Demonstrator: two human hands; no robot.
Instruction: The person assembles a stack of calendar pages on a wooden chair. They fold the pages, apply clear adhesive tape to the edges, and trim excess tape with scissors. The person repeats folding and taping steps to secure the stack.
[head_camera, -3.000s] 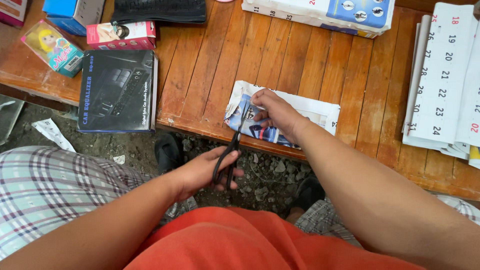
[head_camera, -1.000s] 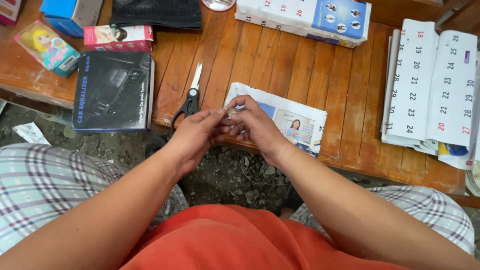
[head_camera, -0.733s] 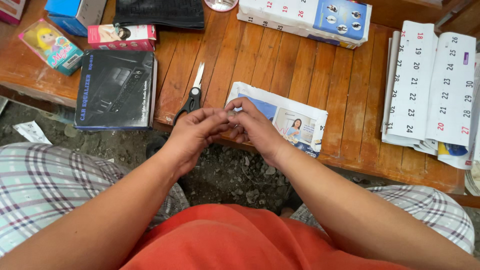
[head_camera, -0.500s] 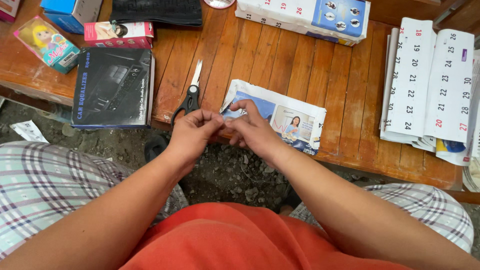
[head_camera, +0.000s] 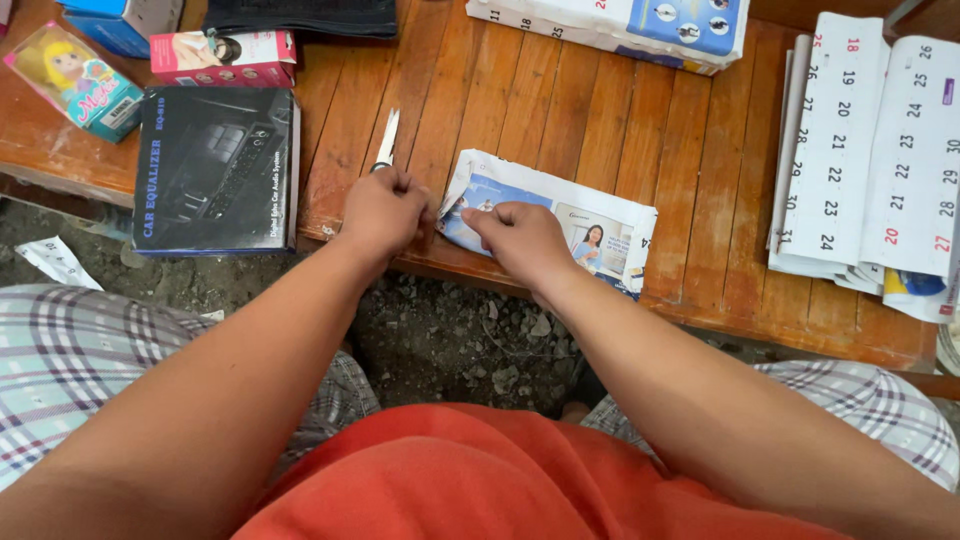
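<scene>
Pinched between left hand (head_camera: 383, 210) and right hand (head_camera: 520, 238) is a folded printed newspaper sheet (head_camera: 555, 220) on the slatted wooden bench (head_camera: 620, 120). Being thin, limp, tearable, it is best gripped at its folded edge

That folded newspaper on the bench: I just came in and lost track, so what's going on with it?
A person seated at the wooden bench has both hands on the folded newspaper. The right hand presses its left part while the left hand pinches its left edge. Scissors lie just beyond the left hand, blades pointing away. A black box sits to the left.
</scene>
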